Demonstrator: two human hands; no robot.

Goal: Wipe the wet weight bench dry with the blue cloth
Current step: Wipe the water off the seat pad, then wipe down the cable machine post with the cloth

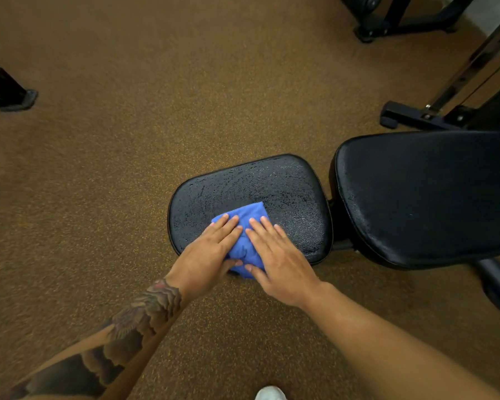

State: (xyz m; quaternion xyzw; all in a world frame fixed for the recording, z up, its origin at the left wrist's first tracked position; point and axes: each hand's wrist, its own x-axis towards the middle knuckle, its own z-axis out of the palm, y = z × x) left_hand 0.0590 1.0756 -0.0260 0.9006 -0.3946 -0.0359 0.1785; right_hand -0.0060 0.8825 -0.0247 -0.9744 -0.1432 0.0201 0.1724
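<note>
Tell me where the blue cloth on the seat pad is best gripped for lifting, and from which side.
Probably the cloth's far corner, pinched from above on the far side. It lies folded flat on the wet seat pad, with the left hand and right hand pressing its near part with straight fingers. Only that corner shows bare beyond them.

A dark tattoo point(145, 310) of layered, scalloped shapes is seen just behind the wrist of the left hand point(211, 255) and is carried on up the forearm. Behind the right hand point(277, 261) the forearm is left bare. Below both hands, the toe of a white shoe point(270, 394) is glimpsed.
</note>
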